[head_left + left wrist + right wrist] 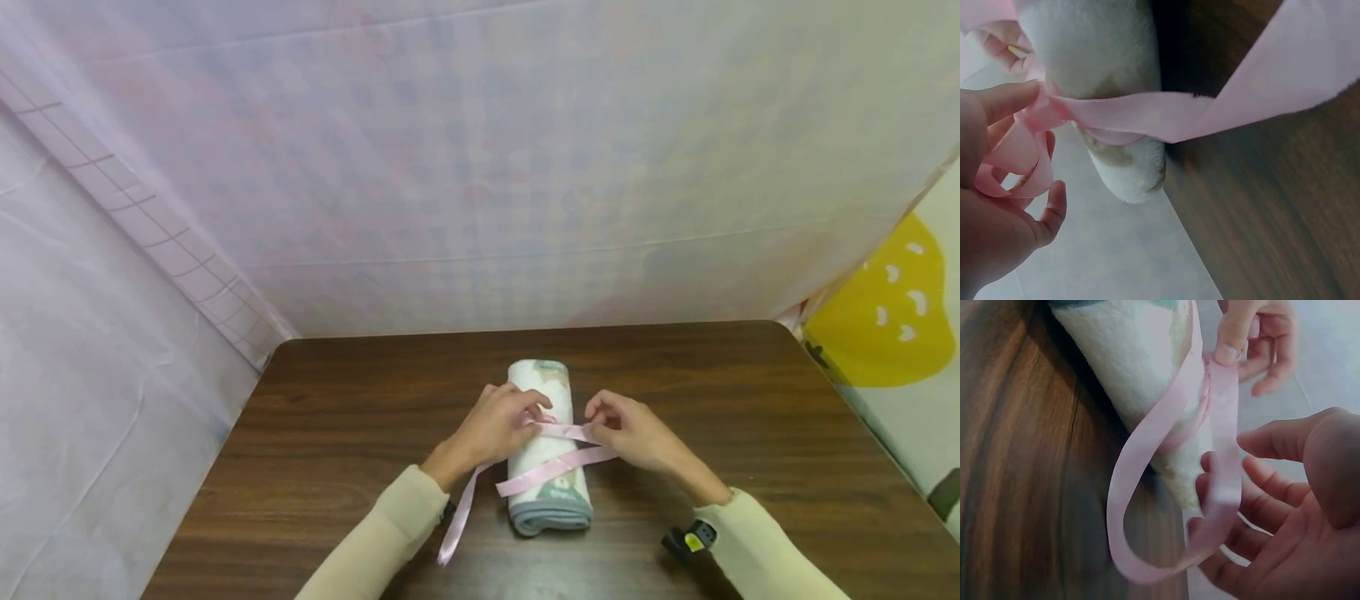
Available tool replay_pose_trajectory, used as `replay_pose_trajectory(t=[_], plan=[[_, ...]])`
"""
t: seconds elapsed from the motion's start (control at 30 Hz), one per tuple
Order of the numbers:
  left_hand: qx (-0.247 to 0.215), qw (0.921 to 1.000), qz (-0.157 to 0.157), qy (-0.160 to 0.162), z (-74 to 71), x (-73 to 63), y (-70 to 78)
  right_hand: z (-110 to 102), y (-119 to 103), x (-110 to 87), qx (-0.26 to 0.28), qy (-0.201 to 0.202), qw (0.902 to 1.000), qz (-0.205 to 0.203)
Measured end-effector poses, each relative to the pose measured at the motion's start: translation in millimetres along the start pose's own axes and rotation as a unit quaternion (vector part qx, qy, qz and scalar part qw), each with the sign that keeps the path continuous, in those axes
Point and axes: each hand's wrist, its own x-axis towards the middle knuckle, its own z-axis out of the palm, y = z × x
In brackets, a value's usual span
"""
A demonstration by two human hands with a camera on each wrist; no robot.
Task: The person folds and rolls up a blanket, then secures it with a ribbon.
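A rolled towel (537, 457), whitish with a grey-blue edge and soft patterns, lies lengthwise on the table. Pink ribbon (543, 474) goes round its middle, with a gathered knot (1046, 111) on it. My left hand (495, 425) pinches the ribbon at that knot, and a ribbon loop hangs about its fingers. One loose tail drops beside the left wrist onto the table. Across the towel, my right hand (637, 433) holds another length, its fingers (1260, 506) curled behind the ribbon and the thumb at its edge. This length bends into a wide loop in the right wrist view.
The dark wood-grain table (337, 433) extends on both sides of the towel. A pale checked cloth (480, 208) hangs behind its far edge. White sheeting stands at the left, and a yellow shape (885, 308) shows at the right. Each wrist wears a small black device.
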Motion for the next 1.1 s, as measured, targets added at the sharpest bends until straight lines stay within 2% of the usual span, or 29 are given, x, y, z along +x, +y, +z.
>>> replay_pose_trajectory(t=[0.13, 0.33, 0.47, 0.57, 0.7, 0.8, 0.93, 1.1], plan=[[-0.001, 1.0, 0.006, 0.006, 3.0, 0.0, 0.1, 7.2, -3.9, 6.8, -0.02, 0.019, 0.9992, -0.03], [0.011, 0.9997, -0.001, 0.023, 5.3, -1.7, -0.2, 21.8, -10.1, 20.1, -0.01, 0.054, 0.9952, -0.081], [0.012, 0.9993, 0.004, 0.037, 6.5, -1.6, -0.9, 28.7, -12.1, 27.1, -0.003, 0.07, 0.9942, -0.081], [0.014, 0.9988, 0.007, 0.047, 7.4, -1.4, -1.8, 31.9, -13.5, 30.6, -0.005, 0.065, 0.9945, -0.083], [0.023, 0.998, 0.006, 0.059, 7.9, -1.3, -2.5, 36.5, -14.1, 34.3, -0.018, 0.052, 0.9928, -0.106], [0.03, 0.9974, -0.005, 0.065, 8.2, -1.1, -2.1, 40.3, -13.0, 37.0, -0.033, 0.058, 0.9904, -0.121], [0.032, 0.9961, -0.033, 0.075, 9.6, -0.4, 0.1, 42.9, -11.7, 39.2, -0.032, 0.065, 0.9903, -0.119], [0.03, 0.993, -0.054, 0.101, 13.1, 1.2, 0.9, 43.9, -12.3, 40.7, 0.021, 0.075, 0.9926, -0.093]])
